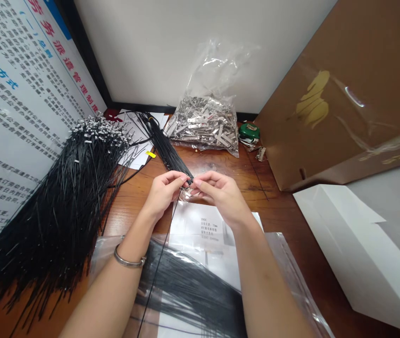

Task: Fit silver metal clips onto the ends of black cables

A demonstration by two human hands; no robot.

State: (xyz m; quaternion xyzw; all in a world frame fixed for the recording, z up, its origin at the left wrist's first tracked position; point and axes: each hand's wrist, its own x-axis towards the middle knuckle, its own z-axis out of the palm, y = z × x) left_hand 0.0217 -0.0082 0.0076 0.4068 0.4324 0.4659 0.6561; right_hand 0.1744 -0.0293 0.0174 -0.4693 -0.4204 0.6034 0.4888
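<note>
My left hand [166, 192] and my right hand [217, 190] meet at the centre, fingertips pinched close together. From the left fingertips a thin black wire [161, 253] hangs down toward the bottom edge. Whatever the right fingers pinch is too small to make out. Just beyond the fingertips lies the end of a bundle of black wires [166, 145], tied near its far end. Below my hands, a printed sheet [189, 225] lies partly under a clear bag of black wires [193, 277].
A large heap of black wires with white ends [62, 202] leans at left. Behind are a clear bag of metal clips [207, 122] and a green tape measure [249, 132]. A brown box [344, 94] and white box [358, 253] stand right.
</note>
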